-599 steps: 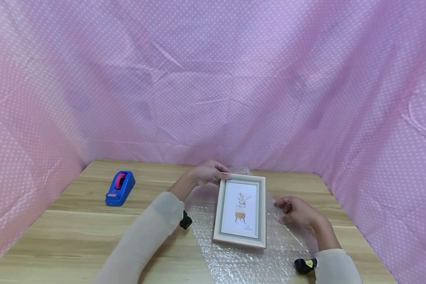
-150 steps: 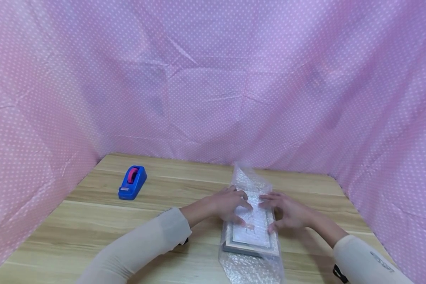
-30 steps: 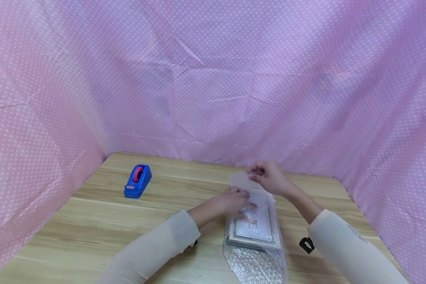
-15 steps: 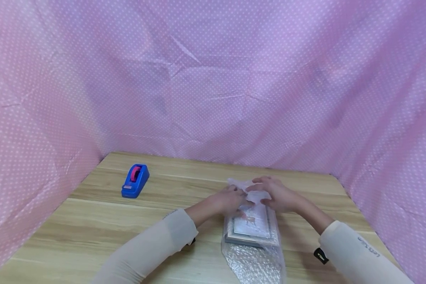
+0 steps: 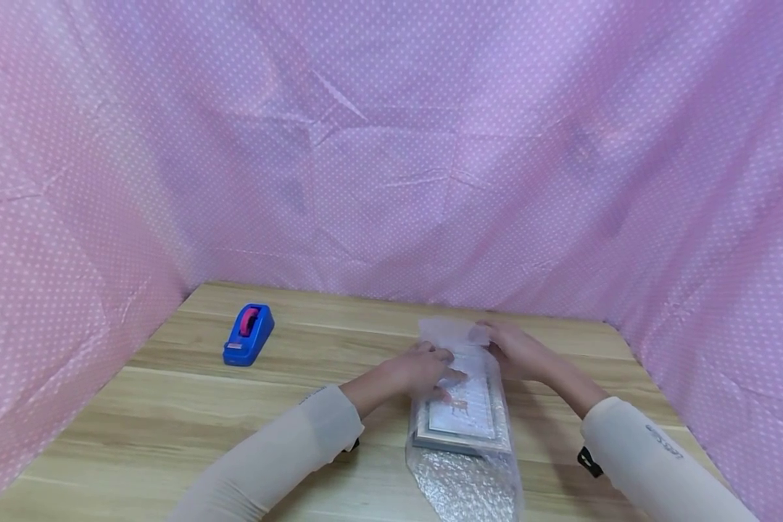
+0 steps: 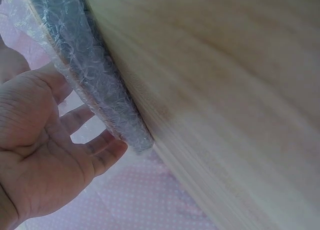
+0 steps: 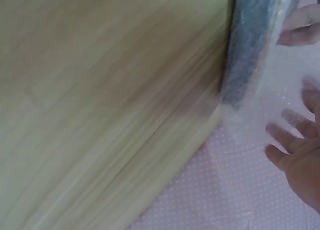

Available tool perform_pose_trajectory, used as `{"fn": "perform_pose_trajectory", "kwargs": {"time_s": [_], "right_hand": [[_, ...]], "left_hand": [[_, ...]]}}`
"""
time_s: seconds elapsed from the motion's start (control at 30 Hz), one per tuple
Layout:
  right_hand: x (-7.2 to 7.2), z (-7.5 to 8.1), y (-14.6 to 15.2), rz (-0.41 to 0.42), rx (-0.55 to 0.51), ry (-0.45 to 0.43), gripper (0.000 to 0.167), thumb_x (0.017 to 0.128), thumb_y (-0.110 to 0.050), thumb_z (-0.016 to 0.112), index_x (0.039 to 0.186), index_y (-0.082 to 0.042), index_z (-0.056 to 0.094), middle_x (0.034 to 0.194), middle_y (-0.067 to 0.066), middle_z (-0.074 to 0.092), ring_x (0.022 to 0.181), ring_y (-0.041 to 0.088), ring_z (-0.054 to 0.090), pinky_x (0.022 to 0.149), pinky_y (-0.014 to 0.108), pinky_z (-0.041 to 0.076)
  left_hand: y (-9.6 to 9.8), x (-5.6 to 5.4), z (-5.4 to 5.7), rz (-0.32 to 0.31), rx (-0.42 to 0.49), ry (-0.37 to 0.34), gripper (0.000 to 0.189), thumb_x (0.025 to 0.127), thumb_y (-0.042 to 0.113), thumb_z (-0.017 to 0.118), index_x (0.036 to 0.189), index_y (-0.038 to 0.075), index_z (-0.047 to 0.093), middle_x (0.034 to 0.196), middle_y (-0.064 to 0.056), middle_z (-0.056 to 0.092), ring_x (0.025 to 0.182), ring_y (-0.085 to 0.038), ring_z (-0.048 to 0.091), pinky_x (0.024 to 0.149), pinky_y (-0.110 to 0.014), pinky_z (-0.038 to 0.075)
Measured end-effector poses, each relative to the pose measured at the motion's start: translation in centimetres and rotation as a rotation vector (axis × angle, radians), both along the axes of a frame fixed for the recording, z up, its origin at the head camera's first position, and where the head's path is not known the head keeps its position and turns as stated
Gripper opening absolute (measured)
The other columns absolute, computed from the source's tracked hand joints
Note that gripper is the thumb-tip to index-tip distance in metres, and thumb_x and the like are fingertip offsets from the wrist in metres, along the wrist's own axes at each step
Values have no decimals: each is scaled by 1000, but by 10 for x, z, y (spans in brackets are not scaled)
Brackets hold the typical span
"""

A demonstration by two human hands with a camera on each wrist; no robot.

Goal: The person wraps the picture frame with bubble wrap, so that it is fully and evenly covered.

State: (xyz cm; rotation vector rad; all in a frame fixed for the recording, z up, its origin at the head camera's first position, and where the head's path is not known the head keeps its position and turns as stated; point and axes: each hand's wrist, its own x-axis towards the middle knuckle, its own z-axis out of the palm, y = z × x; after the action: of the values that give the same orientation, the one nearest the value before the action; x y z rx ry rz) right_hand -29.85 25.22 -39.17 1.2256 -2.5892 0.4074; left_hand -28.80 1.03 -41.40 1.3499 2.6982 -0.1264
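Observation:
A picture frame (image 5: 463, 419) lies face up on the table inside clear bubble wrap (image 5: 466, 486), which sticks out past its near and far ends. Spread over the wrapped face, my left hand (image 5: 424, 371) rests its fingertips on it; in the left wrist view the same hand (image 6: 45, 150) touches the wrap along one side. My right hand (image 5: 518, 351) is at the far right corner, by the raised far flap of wrap. In the right wrist view that hand (image 7: 302, 155) has extended, slightly blurred fingers beside the wrap. Part of its fingers is hidden in the head view.
A blue tape dispenser (image 5: 249, 335) with a pink roll stands at the far left of the wooden table (image 5: 189, 413). Pink dotted cloth (image 5: 391, 181) hangs around the back and sides.
Earlier the frame was bare above the flat wrap; now it is enclosed. Over the last second, my right hand lowered, crossed the far flap, then moved to its right side. The left hand stayed put.

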Motion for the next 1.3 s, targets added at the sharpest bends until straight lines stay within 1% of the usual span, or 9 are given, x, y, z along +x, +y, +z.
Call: {"fn": "perform_pose_trajectory", "kwargs": {"time_s": [0.07,0.17,0.33,0.57,0.8,0.97,1.07,1.17,1.3], "right_hand": [[-2,-2,0,18,-34,18,31,87,16,65,111,-4,63,91,9,69,82,20,65,76,42,58],[0,-6,-2,12,-62,68,28,88,14,66,107,-6,60,82,0,64,75,11,60,69,36,57],[11,-13,-7,16,-43,150,28,86,14,68,102,-7,60,86,3,65,79,16,63,71,36,58],[31,-17,-7,21,-6,152,33,80,14,72,103,-10,64,88,0,67,82,20,67,69,37,58],[35,-27,-3,137,56,162,23,83,6,72,101,-8,71,106,9,72,96,27,69,81,44,59],[35,-36,5,162,35,126,19,88,-2,71,107,-6,74,112,9,71,102,26,68,85,44,58],[34,-38,9,157,-7,59,19,93,-5,68,111,-7,76,116,10,71,106,27,68,88,46,57],[32,-37,11,155,-41,-6,18,96,-3,66,110,-6,77,117,13,72,108,29,68,90,48,56],[31,-35,11,143,-39,-38,16,97,-4,66,107,-6,78,116,13,72,108,30,68,90,49,57]], "left_hand": [[0,0,-1,-3,4,2,56,99,51,59,153,43,46,159,-2,43,138,-26,40,118,-40,28],[1,-1,-2,-4,2,3,56,98,52,59,153,44,45,159,-1,43,137,-26,40,117,-40,29],[2,0,-2,1,-7,11,58,98,53,59,153,46,44,158,0,43,137,-26,40,117,-40,29],[4,1,0,17,-3,-21,57,99,52,58,153,44,44,162,0,39,146,-29,33,122,-43,23],[0,2,-1,5,-12,-7,53,102,51,53,153,38,47,159,1,44,147,-28,34,122,-47,24],[-2,5,-3,0,-10,-4,52,103,49,51,153,35,48,160,1,43,148,-28,33,122,-48,25],[-1,4,-3,-44,-1,42,49,102,49,54,149,33,54,151,1,54,141,-24,44,120,-42,30],[1,2,-3,-90,67,67,44,99,45,64,140,29,64,138,2,65,130,-20,55,114,-37,38],[1,-3,-3,-110,154,8,41,95,40,72,132,24,70,132,4,68,124,-17,60,110,-32,44]]}}
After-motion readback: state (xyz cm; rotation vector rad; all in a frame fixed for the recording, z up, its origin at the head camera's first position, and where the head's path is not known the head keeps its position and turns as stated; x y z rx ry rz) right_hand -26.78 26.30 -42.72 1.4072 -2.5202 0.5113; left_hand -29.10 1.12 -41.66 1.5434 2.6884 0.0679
